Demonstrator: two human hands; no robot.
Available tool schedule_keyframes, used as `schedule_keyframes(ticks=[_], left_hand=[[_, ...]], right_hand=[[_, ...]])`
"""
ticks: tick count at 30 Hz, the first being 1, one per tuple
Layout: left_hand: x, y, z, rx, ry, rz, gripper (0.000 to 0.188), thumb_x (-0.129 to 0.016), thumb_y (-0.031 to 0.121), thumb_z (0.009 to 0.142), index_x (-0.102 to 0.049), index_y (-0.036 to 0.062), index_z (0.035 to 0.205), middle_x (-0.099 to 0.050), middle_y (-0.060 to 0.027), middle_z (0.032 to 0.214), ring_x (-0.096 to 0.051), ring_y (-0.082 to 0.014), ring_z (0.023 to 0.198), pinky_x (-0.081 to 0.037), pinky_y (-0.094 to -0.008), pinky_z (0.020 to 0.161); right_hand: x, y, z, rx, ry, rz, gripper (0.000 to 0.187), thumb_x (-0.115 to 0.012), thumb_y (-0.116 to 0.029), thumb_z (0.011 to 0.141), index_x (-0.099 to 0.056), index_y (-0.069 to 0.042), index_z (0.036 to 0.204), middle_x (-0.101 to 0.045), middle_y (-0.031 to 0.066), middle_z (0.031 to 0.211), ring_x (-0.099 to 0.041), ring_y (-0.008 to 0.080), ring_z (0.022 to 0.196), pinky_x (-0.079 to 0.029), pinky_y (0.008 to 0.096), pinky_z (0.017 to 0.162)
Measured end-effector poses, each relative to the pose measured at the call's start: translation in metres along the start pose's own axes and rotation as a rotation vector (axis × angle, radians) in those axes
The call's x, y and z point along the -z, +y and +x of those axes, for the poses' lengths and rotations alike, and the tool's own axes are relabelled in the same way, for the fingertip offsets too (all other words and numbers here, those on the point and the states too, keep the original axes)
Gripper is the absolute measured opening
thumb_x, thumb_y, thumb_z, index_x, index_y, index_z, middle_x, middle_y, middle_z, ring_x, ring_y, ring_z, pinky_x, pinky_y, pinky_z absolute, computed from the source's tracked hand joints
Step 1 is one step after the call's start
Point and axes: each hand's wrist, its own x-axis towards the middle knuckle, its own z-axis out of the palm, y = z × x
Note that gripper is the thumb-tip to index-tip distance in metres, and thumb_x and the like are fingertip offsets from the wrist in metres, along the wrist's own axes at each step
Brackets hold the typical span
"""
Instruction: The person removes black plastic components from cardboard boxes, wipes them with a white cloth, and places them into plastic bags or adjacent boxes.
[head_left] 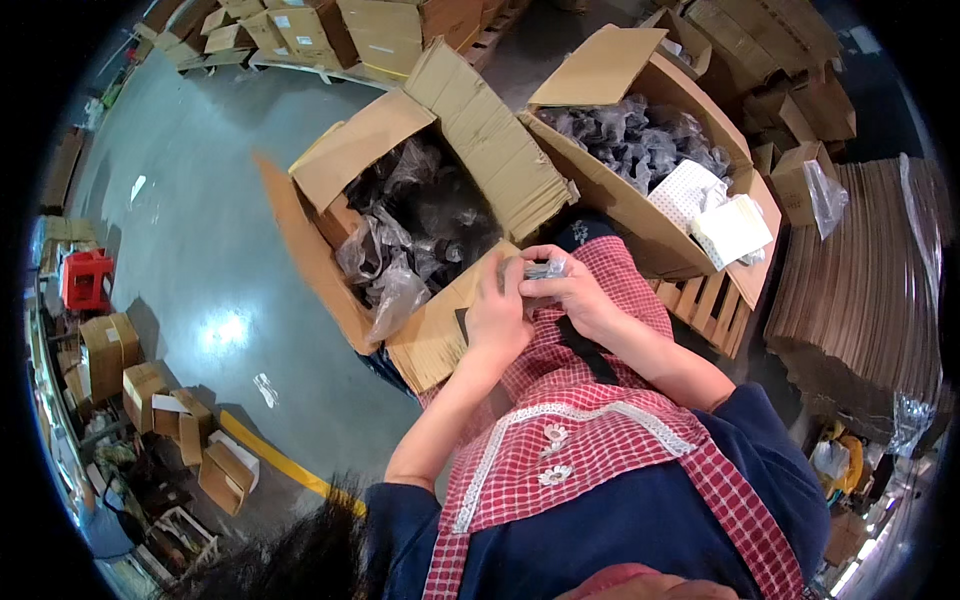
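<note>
Both hands meet over my lap, just beside the near flap of the left open carton. My right hand pinches a small plastic-wrapped item, clear and greyish, whose contents I cannot make out. My left hand is closed against the same item from the other side, its fingers partly hiding it. Inside the left carton lie dark parts in clear plastic bags. A second open carton to the right holds many similar grey bagged parts.
White dotted sheets lie on the right carton's contents. That carton rests on a wooden pallet. Flattened cardboard is stacked at the far right. A red stool and loose cartons stand left. Yellow tape marks the floor.
</note>
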Motion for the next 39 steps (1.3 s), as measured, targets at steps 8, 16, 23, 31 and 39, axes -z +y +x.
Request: schedule_keyframes(ticks=[8, 16, 23, 31, 39], left_hand=[[0.022, 0.011, -0.011, -0.065, 0.008, -0.385, 0.076, -0.067, 0.008, 0.076, -0.035, 0.0077, 0.145, -0.033, -0.0232, 0.149, -0.049, -0.043, 0.125, -0.051, -0.0462, 0.093], [-0.028, 0.005, -0.028, 0.424, -0.109, -0.482, 0.039, -0.06, 0.005, 0.086, -0.06, 0.0055, 0.125, -0.065, -0.017, 0.119, -0.065, -0.0235, 0.106, -0.051, -0.0312, 0.088], [-0.033, 0.029, 0.001, 0.18, -0.269, -0.11, 0.029, -0.053, 0.013, 0.092, -0.061, 0.0072, 0.12, -0.065, -0.018, 0.11, -0.063, -0.0374, 0.103, -0.051, -0.0425, 0.087], [-0.045, 0.043, 0.039, 0.39, -0.522, 0.05, 0.021, -0.05, 0.018, 0.095, -0.061, 0.0079, 0.109, -0.067, -0.017, 0.107, -0.064, -0.0372, 0.099, -0.05, -0.0454, 0.086], [-0.068, 0.023, 0.047, 0.392, -0.578, 0.026, 0.017, -0.051, 0.017, 0.093, -0.061, 0.0075, 0.102, -0.069, -0.0173, 0.099, -0.065, -0.037, 0.095, -0.05, -0.0453, 0.082]], right_hand=[[0.034, -0.016, 0.002, 0.037, -0.007, -0.068, 0.034, -0.072, -0.001, 0.074, -0.068, -0.001, 0.107, -0.067, 0.0052, 0.097, -0.064, 0.0165, 0.088, -0.05, 0.0286, 0.079], [0.157, -0.124, -0.006, 0.481, 0.348, -0.034, 0.03, -0.066, 0.005, 0.061, -0.069, 0.001, 0.09, -0.069, 0.0097, 0.095, -0.065, 0.0191, 0.088, -0.052, 0.0293, 0.08], [0.232, -0.186, 0.049, 0.725, 0.422, -0.268, 0.03, -0.067, 0.005, 0.062, -0.072, 0.0, 0.091, -0.07, 0.0055, 0.089, -0.064, 0.0144, 0.084, -0.052, 0.027, 0.078], [0.267, -0.169, 0.153, 0.206, -0.094, -0.51, 0.025, -0.069, 0.0, 0.059, -0.073, 0.0, 0.083, -0.069, 0.0076, 0.082, -0.065, 0.0147, 0.076, -0.051, 0.029, 0.064], [0.298, -0.127, 0.236, 0.006, -0.235, -0.52, 0.036, -0.058, 0.007, 0.052, -0.073, 0.003, 0.085, -0.069, 0.0112, 0.075, -0.065, 0.0215, 0.06, -0.054, 0.0308, 0.054]])
